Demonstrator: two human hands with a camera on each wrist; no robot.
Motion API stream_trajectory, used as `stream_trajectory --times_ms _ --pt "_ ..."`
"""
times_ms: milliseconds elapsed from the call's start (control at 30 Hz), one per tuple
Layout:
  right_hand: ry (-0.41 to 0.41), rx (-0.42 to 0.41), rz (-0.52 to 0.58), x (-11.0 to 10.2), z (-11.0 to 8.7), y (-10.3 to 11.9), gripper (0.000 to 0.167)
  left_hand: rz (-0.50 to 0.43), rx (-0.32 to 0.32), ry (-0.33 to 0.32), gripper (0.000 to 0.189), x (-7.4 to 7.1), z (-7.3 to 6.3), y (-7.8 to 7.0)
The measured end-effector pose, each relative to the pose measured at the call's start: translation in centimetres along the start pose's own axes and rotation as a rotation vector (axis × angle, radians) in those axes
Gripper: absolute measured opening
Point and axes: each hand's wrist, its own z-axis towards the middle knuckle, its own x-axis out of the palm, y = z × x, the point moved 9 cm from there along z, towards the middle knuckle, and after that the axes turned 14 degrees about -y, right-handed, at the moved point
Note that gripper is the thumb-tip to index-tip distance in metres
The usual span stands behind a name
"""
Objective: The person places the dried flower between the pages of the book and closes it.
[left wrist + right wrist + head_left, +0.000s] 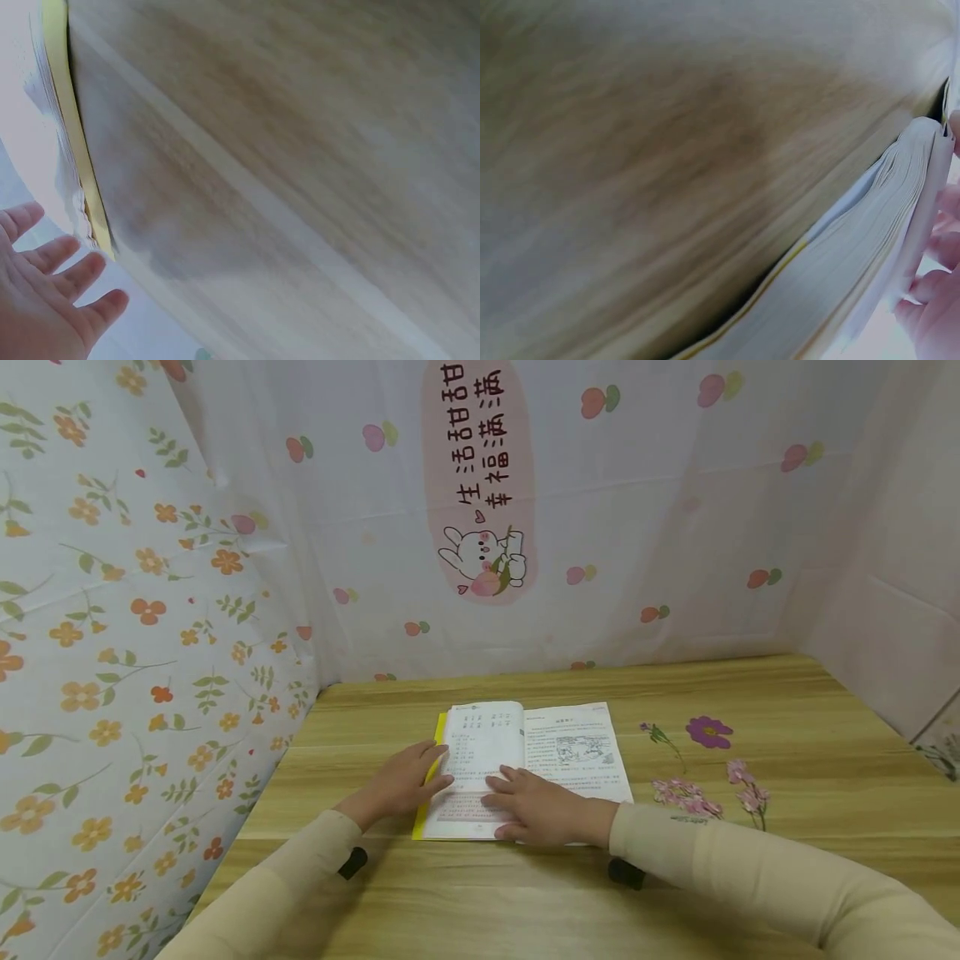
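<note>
An open book (pixel 487 752) with printed text and a yellow cover edge lies on the wooden table. Its right page carries a line drawing. My left hand (pixel 405 782) is at the book's left edge, fingers extended and spread toward the page; the left wrist view shows this hand (pixel 52 292) beside the yellow cover edge (pixel 75 127). Across the lower part of the left page and the fold rests my right hand (pixel 543 810), its fingers spread and pointing left. In the right wrist view, the thick page block (pixel 840 262) shows beside the right-hand fingers (pixel 930 285).
To the right of the book, a purple flower (pixel 708 732), a small sprig (pixel 660 735) and pink blossoms (pixel 686 797) are on the wooden table (pixel 360 893). A patterned cloth (pixel 645 485) hangs behind the table, and a floral one (pixel 112 635) hangs at the left.
</note>
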Motion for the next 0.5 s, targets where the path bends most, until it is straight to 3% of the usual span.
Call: stream_trajectory --times_ms 300,500 --pt "0.023 -0.016 -0.047 0.2 0.5 0.3 0.052 0.203 0.113 0.064 0.084 1.6 0.1 -0.7" --pt "0.026 -0.034 -0.07 0.3 0.7 0.3 0.052 0.213 0.13 0.081 0.084 2.5 -0.2 -0.6"
